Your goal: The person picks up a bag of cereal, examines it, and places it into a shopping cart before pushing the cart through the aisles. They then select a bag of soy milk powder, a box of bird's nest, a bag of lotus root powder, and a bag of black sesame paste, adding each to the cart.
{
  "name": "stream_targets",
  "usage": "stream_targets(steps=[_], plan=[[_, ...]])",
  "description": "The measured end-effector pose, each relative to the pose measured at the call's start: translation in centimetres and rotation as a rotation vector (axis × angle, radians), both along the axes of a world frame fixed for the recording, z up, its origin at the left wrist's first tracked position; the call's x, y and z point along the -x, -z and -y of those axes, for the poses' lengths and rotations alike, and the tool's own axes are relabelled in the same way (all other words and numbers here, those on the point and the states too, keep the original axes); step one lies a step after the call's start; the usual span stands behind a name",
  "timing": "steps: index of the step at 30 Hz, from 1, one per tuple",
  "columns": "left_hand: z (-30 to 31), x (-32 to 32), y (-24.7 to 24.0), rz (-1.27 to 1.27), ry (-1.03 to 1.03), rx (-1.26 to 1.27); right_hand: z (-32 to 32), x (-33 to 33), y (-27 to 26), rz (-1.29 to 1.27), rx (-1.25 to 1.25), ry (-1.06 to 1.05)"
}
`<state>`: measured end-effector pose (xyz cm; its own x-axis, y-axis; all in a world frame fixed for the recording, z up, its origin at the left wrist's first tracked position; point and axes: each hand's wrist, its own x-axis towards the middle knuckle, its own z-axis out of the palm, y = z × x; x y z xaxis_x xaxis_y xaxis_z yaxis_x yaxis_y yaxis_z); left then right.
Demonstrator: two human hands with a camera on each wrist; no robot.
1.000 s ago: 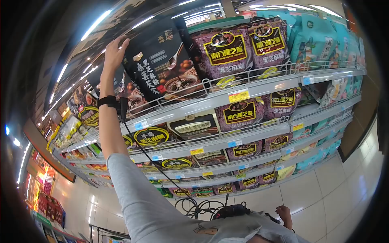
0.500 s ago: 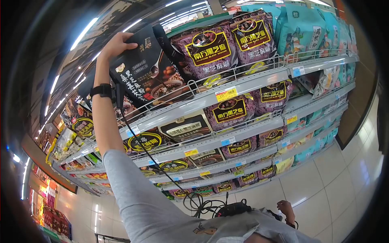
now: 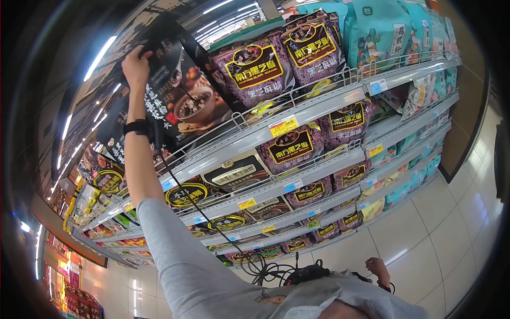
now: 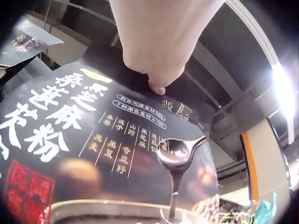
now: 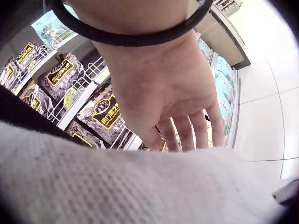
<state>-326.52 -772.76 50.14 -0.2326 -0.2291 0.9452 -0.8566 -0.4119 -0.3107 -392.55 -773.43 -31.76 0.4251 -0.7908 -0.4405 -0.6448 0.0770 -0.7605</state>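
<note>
Higher than a second ago, left hand (image 3: 137, 63) grips the top edge of the glossy black printed food pouch (image 3: 183, 103), tilted on the grey top shelf (image 3: 329, 106); left wrist: fingers (image 4: 159, 86) pinch it, so it's in hand; right wrist: right hand (image 5: 163, 93) hangs loose, holding nothing.

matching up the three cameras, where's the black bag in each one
Head: upper left, the black bag, with the left hand gripping its top edge.
Left wrist: it fills the lower left, under the hand.
Right wrist: not in it.
Shared landmark: the purple bags, right of the black bag in the head view and left of the right hand in the right wrist view.
</note>
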Motion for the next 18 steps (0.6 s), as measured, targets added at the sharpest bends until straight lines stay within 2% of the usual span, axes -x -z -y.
stream_targets(steps=[2, 5, 7, 8, 9, 11, 14, 18], plan=[[0.2, -1.3, -1.8, 0.122, -0.089, 0.141, 0.1, 0.1, 0.1, -0.019, 0.009, -0.011], [0.4, -0.4, -4.3, 0.088, -0.043, 0.231, 1.1, -0.9, -2.6, -0.056, -0.02, -0.038], [0.0, -0.1, -6.4, -0.113, -0.005, 0.211, 1.0, -1.3, -2.7, -0.008, -0.015, -0.002], [-0.1, 0.5, -6.9, 0.037, 0.059, 0.325, 0.8, -1.4, -2.5, 0.058, -0.015, 0.026], [-0.2, -0.2, -8.2, 0.172, 0.008, 0.446, 0.5, -1.4, -2.6, 0.057, -0.026, 0.03], [-1.8, -0.3, -10.4, 0.113, 0.06, 0.455, 0.5, -1.2, -2.9, 0.066, -0.026, 0.03], [-4.1, 4.4, -10.4, 0.005, 0.145, 0.39, 0.7, -1.1, -1.5, 0.028, -0.024, -0.038], [-6.6, 4.4, -12.0, 0.108, 0.054, 0.358, 1.8, -2.1, -2.0, 0.005, -0.038, -0.136]])
